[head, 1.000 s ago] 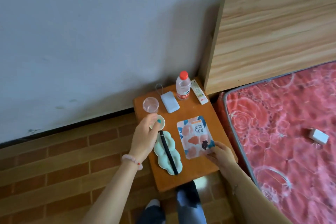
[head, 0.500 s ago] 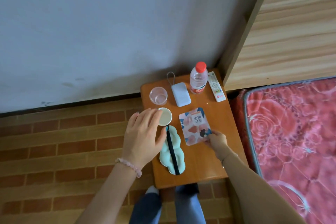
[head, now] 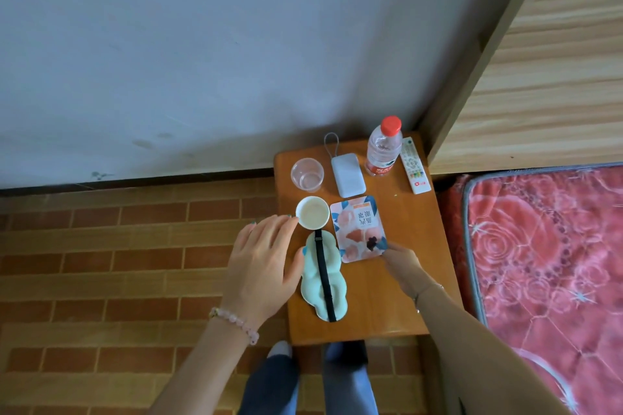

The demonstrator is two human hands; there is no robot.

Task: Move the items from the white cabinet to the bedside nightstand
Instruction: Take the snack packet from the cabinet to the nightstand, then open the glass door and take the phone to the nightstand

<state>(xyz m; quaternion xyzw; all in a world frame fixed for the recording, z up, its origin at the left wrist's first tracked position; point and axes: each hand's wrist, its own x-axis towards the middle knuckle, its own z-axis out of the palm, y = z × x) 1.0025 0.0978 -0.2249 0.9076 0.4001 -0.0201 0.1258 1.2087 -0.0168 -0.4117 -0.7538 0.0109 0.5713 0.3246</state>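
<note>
The left hand point(head: 266, 263) lay flat with fingers spread and straight, index fingertip at the rim of the small white cup point(head: 312, 212), thumb against the mint sleep mask point(head: 323, 283). The right hand point(head: 401, 261) pinched the near corner of the eye-mask packet point(head: 359, 229), which lay flat just beside the sleep mask. All rested on the wooden nightstand point(head: 404, 280). Along its back edge stood a clear plastic cup point(head: 307, 174), a white power bank point(head: 348, 174), a water bottle point(head: 384, 148) and a remote control point(head: 415, 165). A red mattress point(head: 546, 263) lay to the right.
</note>
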